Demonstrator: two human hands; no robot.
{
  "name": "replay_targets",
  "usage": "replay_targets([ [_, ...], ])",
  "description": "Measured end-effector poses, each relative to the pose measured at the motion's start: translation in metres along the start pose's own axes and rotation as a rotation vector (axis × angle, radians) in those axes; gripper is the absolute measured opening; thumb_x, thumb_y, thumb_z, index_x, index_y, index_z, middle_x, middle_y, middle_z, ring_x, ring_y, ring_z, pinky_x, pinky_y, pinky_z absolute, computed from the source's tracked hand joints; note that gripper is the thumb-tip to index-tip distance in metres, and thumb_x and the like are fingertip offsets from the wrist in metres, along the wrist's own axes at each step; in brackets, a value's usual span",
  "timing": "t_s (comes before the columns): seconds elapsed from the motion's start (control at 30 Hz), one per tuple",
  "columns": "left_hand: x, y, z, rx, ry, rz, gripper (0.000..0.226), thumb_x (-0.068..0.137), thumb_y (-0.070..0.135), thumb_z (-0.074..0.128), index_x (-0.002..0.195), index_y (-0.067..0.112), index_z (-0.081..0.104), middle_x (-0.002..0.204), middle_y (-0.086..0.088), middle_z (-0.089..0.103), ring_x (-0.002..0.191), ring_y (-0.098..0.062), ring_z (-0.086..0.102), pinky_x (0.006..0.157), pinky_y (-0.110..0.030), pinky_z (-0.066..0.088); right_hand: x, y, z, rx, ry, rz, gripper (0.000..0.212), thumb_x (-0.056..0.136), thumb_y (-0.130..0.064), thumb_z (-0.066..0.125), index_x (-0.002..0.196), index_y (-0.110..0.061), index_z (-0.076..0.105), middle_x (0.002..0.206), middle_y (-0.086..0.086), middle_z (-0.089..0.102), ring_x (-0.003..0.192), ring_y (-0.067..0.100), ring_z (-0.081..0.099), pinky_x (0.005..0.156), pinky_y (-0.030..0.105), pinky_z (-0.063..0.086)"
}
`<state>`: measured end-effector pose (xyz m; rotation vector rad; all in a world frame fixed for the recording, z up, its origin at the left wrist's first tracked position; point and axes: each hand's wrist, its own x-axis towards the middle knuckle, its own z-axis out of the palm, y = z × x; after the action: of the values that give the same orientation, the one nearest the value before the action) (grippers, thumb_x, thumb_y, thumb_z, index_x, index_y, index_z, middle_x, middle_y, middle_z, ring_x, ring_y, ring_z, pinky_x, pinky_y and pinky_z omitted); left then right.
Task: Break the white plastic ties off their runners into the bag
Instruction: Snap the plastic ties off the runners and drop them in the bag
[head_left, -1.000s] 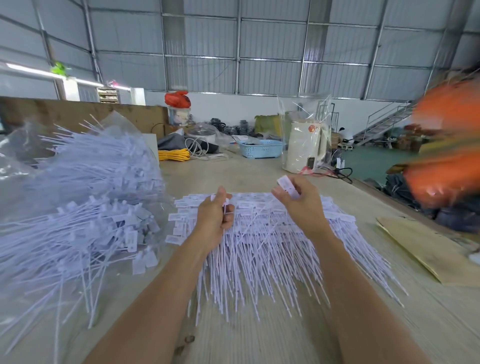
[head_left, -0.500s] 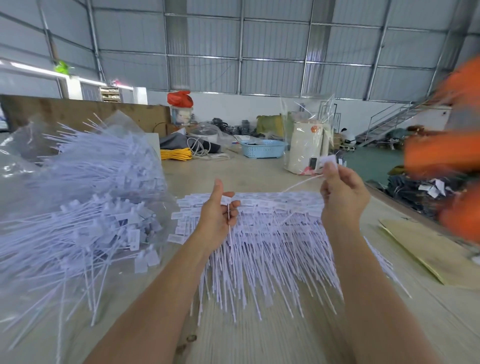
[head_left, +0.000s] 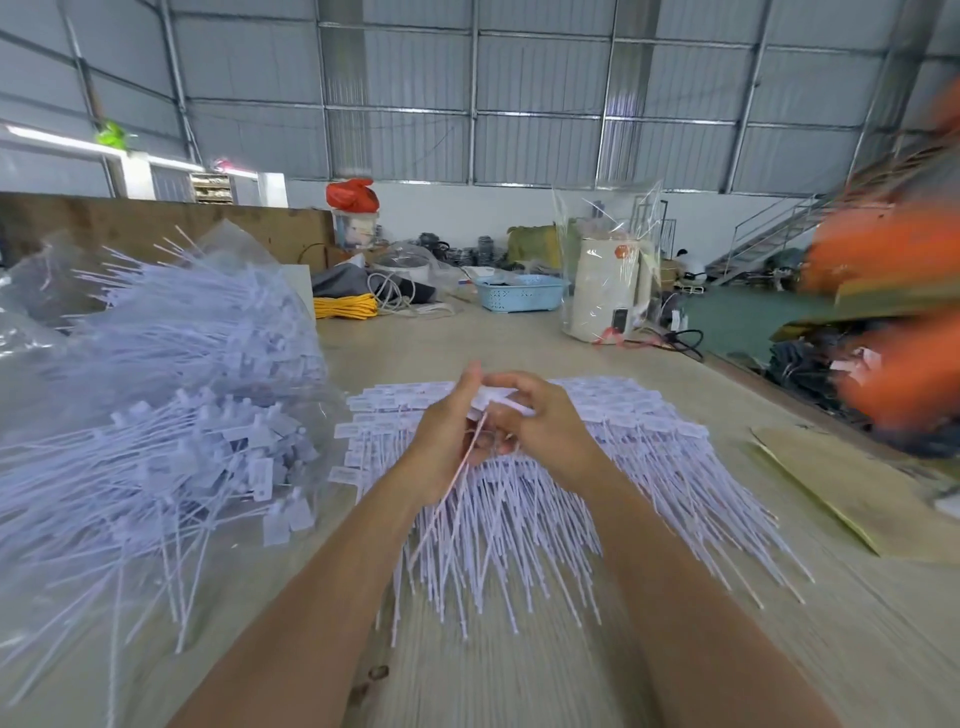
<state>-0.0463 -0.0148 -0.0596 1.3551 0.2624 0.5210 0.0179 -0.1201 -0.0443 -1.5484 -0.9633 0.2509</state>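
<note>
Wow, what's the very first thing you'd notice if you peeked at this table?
Probably the big fan of thin white plastic ties spread across the middle of the pale wooden table, with the left hand and right hand meeting just above it, pinching a tie between them. On the left, a puffy clear plastic bag is stuffed with more white ties.

Bright, even daylight; soft, faint shadows under the forearms on the table (head_left: 519, 675). Strip light (head_left: 62, 139) glowing at ten o'clock. Strong motion smear on orange shapes (head_left: 883, 312) at three o'clock. Wide-angle bending toward the edges; slight softness throughout.
</note>
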Motion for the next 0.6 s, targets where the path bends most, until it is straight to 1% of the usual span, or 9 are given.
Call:
replay_targets([
  [0.07, -0.001, -0.006, -0.002, 0.155, 0.067, 0.088, 0.033, 0.094, 0.035, 0.055, 0.090, 0.003, 0.062, 0.072, -0.018, 0.058, 0.050, -0.015, 0.050, 0.041, -0.015, 0.039, 0.000, 0.003, -0.002, -0.027, -0.062, 0.027, 0.036, 0.088, 0.002, 0.057, 0.121, -0.010, 0.051, 0.095, 0.014, 0.062, 0.064, 0.019, 0.061, 0.061, 0.026, 0.053],
  [0.13, -0.002, -0.009, -0.004, 0.195, 0.097, 0.145, 0.021, 0.095, 0.024, 0.058, 0.091, 0.003, 0.059, 0.070, -0.014, 0.056, 0.049, -0.012, 0.047, 0.041, -0.015, 0.040, -0.001, 0.007, -0.005, -0.018, -0.074, 0.043, 0.037, 0.087, 0.004, 0.058, 0.120, -0.008, 0.045, 0.088, 0.009, 0.060, 0.062, 0.015, 0.061, 0.060, 0.024, 0.055],
  [0.23, -0.002, -0.008, -0.006, 0.235, 0.157, 0.189, 0.014, 0.094, 0.022, 0.058, 0.084, 0.012, 0.058, 0.061, -0.002, 0.054, 0.048, -0.011, 0.045, 0.042, -0.018, 0.037, -0.001, 0.010, -0.005, -0.054, -0.008, 0.027, 0.014, 0.089, -0.001, 0.058, 0.102, 0.002, 0.053, 0.076, 0.015, 0.056, 0.055, 0.022, 0.057, 0.063, 0.042, 0.054],
  [0.27, -0.002, -0.008, -0.006, 0.244, 0.155, 0.191, 0.014, 0.094, 0.022, 0.058, 0.083, 0.013, 0.059, 0.059, 0.000, 0.053, 0.046, -0.010, 0.044, 0.042, -0.019, 0.036, -0.001, 0.011, -0.006, -0.104, -0.018, 0.003, 0.010, 0.091, -0.004, 0.057, 0.095, 0.005, 0.056, 0.072, 0.015, 0.056, 0.053, 0.022, 0.055, 0.062, 0.043, 0.054],
  [0.33, -0.003, -0.007, -0.004, 0.238, 0.143, 0.190, 0.017, 0.094, 0.025, 0.057, 0.081, 0.015, 0.059, 0.054, 0.001, 0.050, 0.040, -0.009, 0.039, 0.039, -0.018, 0.032, -0.001, 0.011, -0.005, -0.199, -0.036, -0.049, 0.018, 0.094, -0.010, 0.054, 0.082, 0.003, 0.060, 0.064, 0.011, 0.054, 0.047, 0.018, 0.053, 0.054, 0.036, 0.051],
  [0.4, -0.004, -0.004, 0.000, 0.215, 0.137, 0.176, 0.024, 0.096, 0.029, 0.055, 0.075, 0.018, 0.055, 0.046, 0.005, 0.044, 0.034, -0.007, 0.032, 0.037, -0.015, 0.026, 0.001, 0.011, -0.003, -0.263, -0.032, -0.134, 0.020, 0.094, -0.008, 0.052, 0.076, -0.004, 0.059, 0.059, 0.003, 0.051, 0.046, 0.012, 0.048, 0.052, 0.028, 0.045],
  [0.5, -0.005, 0.002, 0.004, 0.280, 0.130, 0.164, 0.032, 0.098, 0.032, 0.050, 0.070, 0.017, 0.050, 0.038, 0.010, 0.038, 0.029, -0.005, 0.030, 0.035, -0.012, 0.022, 0.003, 0.013, -0.003, -0.351, -0.019, -0.243, 0.013, 0.091, 0.000, 0.052, 0.085, 0.000, 0.064, 0.060, -0.006, 0.050, 0.052, 0.003, 0.043, 0.056, 0.019, 0.036],
  [0.57, -0.006, 0.006, 0.006, 0.358, 0.114, 0.125, 0.033, 0.099, 0.034, 0.047, 0.071, 0.017, 0.050, 0.037, 0.010, 0.037, 0.028, -0.006, 0.030, 0.035, -0.011, 0.022, 0.005, 0.014, -0.006, -0.358, -0.024, -0.290, 0.012, 0.089, 0.004, 0.053, 0.086, 0.004, 0.064, 0.063, -0.002, 0.050, 0.052, -0.003, 0.040, 0.056, 0.015, 0.032],
  [0.6, -0.006, 0.008, 0.006, 0.362, 0.092, 0.083, 0.033, 0.099, 0.035, 0.045, 0.072, 0.018, 0.049, 0.037, 0.010, 0.037, 0.028, -0.006, 0.029, 0.035, -0.011, 0.021, 0.005, 0.014, -0.007, -0.352, -0.031, -0.312, 0.011, 0.089, 0.006, 0.053, 0.084, 0.006, 0.063, 0.063, -0.001, 0.049, 0.051, -0.002, 0.040, 0.055, 0.014, 0.032],
])
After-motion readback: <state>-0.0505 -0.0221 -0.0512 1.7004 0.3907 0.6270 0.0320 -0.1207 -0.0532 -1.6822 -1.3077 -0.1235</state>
